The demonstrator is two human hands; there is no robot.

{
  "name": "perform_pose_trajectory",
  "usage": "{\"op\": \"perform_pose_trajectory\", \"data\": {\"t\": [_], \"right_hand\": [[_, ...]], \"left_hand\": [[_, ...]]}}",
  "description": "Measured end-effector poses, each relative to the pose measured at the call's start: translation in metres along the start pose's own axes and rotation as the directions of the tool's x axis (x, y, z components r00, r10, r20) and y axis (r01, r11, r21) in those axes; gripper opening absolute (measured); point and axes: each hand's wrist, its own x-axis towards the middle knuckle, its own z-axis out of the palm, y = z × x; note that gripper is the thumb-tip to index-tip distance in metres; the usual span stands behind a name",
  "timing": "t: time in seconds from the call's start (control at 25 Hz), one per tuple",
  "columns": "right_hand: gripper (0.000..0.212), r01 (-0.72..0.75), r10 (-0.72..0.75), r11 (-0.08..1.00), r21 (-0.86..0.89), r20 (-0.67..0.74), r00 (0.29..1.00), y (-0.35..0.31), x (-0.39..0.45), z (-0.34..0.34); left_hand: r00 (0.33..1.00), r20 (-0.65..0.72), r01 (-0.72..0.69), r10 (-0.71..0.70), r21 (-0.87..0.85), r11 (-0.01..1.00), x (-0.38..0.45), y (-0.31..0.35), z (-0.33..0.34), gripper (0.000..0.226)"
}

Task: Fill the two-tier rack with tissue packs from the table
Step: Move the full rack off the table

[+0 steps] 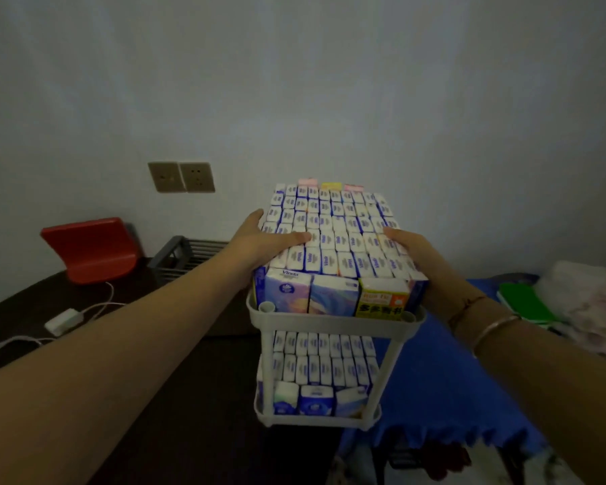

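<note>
Your white two-tier rack (333, 322) stands upright, long axis running away from you, both tiers crammed with upright tissue packs (333, 236); your left hand (266, 239) lies flat on them, your right hand (411, 250) presses their side.

Two-tier rack (333, 322) packed tight on both tiers with tissue packs (333, 236), hands flanking the top tier, wall just behind, open dark worktop (175, 372) to the left, blue bed (445, 379) close on the right
</note>
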Motion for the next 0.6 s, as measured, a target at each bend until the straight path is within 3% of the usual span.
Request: {"op": "perform_pose_trajectory", "data": {"t": [0.2,0.44,0.6], "right_hand": [[0.026,-0.008,0.008,0.998,-0.065,0.004,1.000,-0.031,0.031,-0.109],[0.034,-0.031,0.012,0.968,-0.251,-0.078,0.997,-0.048,0.070,-0.208],[0.041,-0.041,0.010,0.952,-0.304,-0.104,0.994,-0.056,0.095,-0.244]], "left_hand": [[0.998,0.000,0.064,-0.064,-0.048,0.997,0.029,0.006,0.110,0.093],[0.994,0.091,0.066,-0.062,-0.035,0.997,0.062,-0.004,0.211,0.069],[0.998,0.061,0.035,-0.031,-0.067,0.997,0.085,-0.012,0.247,0.061]]}}
